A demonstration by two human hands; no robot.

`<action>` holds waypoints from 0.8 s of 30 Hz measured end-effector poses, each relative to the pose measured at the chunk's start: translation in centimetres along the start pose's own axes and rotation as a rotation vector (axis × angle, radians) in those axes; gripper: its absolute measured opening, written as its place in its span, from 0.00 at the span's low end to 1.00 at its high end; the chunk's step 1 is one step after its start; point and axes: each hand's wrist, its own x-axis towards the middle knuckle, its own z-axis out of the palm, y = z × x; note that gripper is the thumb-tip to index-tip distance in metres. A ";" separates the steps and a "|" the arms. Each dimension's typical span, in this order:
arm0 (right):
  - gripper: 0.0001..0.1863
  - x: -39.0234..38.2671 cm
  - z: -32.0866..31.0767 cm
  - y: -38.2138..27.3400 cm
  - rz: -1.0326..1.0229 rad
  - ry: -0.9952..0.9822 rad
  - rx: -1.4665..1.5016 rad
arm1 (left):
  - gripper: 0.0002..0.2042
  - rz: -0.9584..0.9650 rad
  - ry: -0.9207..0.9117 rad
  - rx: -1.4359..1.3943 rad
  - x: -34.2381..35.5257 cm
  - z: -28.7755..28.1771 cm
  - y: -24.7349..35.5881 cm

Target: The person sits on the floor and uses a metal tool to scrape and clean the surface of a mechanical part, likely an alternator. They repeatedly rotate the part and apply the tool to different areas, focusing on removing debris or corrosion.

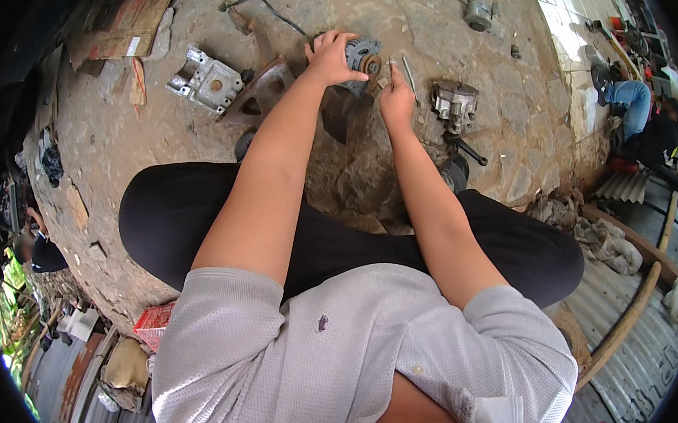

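Crouching over the stone floor, the person works near the top centre of the frame. The left hand wraps its fingers over the alternator, gripping it. The right hand, just beside, pinches a thin rod. A metal housing lies upper left, another part to the right.

A grey metal alternator with a rusty pulley sits on the stone floor; a thin metal rod lies just beside it.
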 end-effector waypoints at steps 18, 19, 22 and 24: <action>0.28 -1.6 0.2 -1.5 -0.252 0.085 0.130 | 0.55 -0.023 -0.018 -0.058 0.0 0.4 -0.6; 0.28 -1.0 0.3 -1.3 -0.252 0.045 0.130 | 0.58 -0.002 -0.028 -0.057 0.3 -0.2 -0.2; 0.29 -0.5 0.6 -0.6 -0.024 -0.007 0.088 | 0.60 -0.012 -0.047 -0.025 0.0 -0.2 0.4; 0.29 -0.9 1.6 -0.5 -0.074 0.145 0.108 | 0.60 -0.026 -0.049 -0.025 -0.2 -0.2 0.2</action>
